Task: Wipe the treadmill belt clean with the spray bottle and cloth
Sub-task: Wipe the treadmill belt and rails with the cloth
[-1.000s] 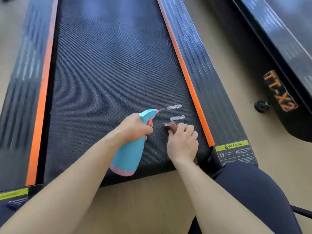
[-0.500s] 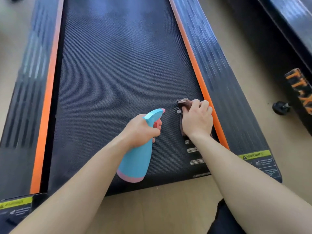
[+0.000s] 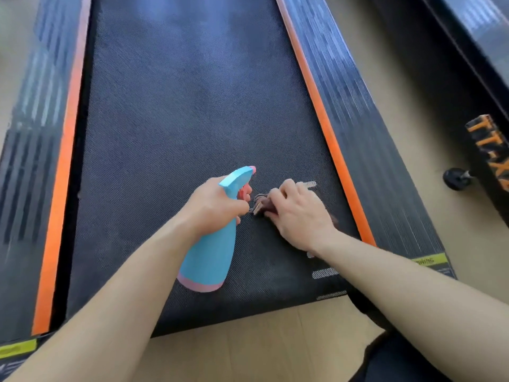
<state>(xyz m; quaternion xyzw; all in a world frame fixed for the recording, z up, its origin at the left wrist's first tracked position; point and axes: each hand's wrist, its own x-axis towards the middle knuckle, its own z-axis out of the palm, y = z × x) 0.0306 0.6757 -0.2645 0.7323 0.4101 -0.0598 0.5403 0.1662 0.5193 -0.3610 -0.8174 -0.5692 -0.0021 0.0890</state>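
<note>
The black treadmill belt (image 3: 176, 128) runs away from me between two orange strips. My left hand (image 3: 213, 208) grips a light blue spray bottle (image 3: 209, 257) with a pink base by its neck, nozzle pointing up and to the right, held just above the belt. Right beside it, my right hand (image 3: 297, 213) presses a dark brown cloth (image 3: 261, 206) onto the belt, fingers curled over it. Most of the cloth is hidden under the hand. White dashed marks (image 3: 325, 272) show on the belt near its right edge.
Black side rails with orange strips (image 3: 327, 133) flank the belt. A yellow warning label (image 3: 429, 260) sits at the right rail's near end. A second black machine with orange lettering (image 3: 487, 150) and a small wheel (image 3: 454, 179) stands at right on the wooden floor (image 3: 248, 348).
My right hand has dragged the cloth leftward from the belt's right edge toward the bottle. The left hand keeps holding the bottle in much the same place.
</note>
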